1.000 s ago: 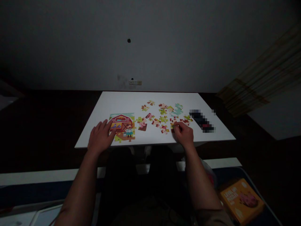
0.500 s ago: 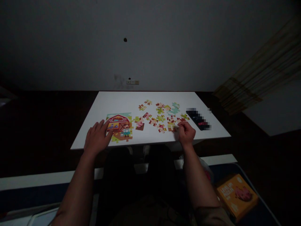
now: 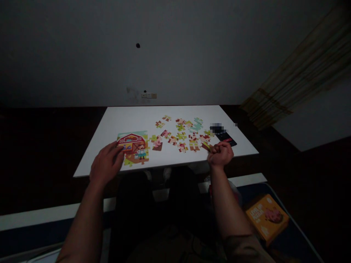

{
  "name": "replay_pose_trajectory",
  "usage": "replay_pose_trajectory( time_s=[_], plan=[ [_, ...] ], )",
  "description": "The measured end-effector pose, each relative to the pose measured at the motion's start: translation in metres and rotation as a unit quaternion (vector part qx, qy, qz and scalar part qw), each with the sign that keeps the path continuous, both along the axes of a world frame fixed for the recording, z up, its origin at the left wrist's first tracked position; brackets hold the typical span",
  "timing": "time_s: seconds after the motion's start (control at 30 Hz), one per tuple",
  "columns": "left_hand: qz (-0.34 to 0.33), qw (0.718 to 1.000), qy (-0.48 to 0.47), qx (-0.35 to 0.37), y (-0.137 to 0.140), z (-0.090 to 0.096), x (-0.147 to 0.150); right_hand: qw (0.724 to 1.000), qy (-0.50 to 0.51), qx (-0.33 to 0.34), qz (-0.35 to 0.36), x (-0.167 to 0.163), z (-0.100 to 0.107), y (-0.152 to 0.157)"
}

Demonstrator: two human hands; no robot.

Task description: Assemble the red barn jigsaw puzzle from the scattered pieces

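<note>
At the left of the white table, a joined section of jigsaw puzzle point(image 3: 134, 140) shows a red barn and a figure in an apron. My left hand point(image 3: 106, 164) rests with spread fingers over its left edge. Nearer the right side, my right hand point(image 3: 221, 154) is closed, pinching a green and brown puzzle piece point(image 3: 206, 146) that tilts up off the tabletop. Loose puzzle pieces point(image 3: 181, 136) lie between the hands, several with pink pigs or brown-spotted animals. A piece with a pig point(image 3: 157, 143) sits just right of the joined section.
A dark phone-like object point(image 3: 226, 138), partly pixelated, lies at the right of the white table point(image 3: 94, 146). An orange puzzle box point(image 3: 265, 217) sits on the dark blue seat at lower right, near a plastic bag. A wall with a socket point(image 3: 148, 95) stands behind.
The view has shifted slightly, moving the scene leftward. My right hand has turned, and a puzzle piece now shows in its fingers. My left hand stays at the joined section.
</note>
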State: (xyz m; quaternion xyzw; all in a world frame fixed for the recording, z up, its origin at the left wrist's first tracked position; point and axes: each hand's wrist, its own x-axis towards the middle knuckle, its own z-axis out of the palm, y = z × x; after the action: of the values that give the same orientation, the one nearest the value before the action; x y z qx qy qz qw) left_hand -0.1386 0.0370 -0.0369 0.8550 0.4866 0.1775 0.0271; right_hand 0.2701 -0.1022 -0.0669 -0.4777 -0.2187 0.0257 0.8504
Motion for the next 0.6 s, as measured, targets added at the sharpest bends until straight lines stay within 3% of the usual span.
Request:
replay_pose_trajectory(
  time_s=[0.1, 0.23, 0.37, 0.43, 0.5, 0.6],
  plan=[
    [-0.048, 0.999, 0.017, 0.000, -0.001, -0.002, -0.001, 0.999, 0.015, 0.031, -0.031, 0.004, -0.001, -0.001],
    [-0.062, 0.997, 0.043, -0.004, 0.002, -0.005, 0.000, 0.997, 0.004, 0.023, -0.075, 0.007, -0.001, -0.009],
    [-0.062, 0.996, 0.060, -0.015, 0.002, -0.003, 0.001, 0.993, -0.028, -0.069, -0.094, 0.009, 0.001, -0.023],
    [-0.054, 0.996, 0.071, -0.024, 0.001, 0.000, 0.002, 0.983, -0.065, -0.152, -0.081, 0.009, 0.004, -0.031],
    [-0.041, 0.995, 0.085, -0.029, -0.001, 0.001, 0.003, 0.954, -0.150, -0.255, -0.049, 0.007, 0.008, -0.035],
    [-0.021, 0.994, 0.102, -0.031, -0.002, 0.002, 0.004, 0.851, -0.321, -0.416, 0.001, -0.002, 0.013, -0.035]
  ],
)
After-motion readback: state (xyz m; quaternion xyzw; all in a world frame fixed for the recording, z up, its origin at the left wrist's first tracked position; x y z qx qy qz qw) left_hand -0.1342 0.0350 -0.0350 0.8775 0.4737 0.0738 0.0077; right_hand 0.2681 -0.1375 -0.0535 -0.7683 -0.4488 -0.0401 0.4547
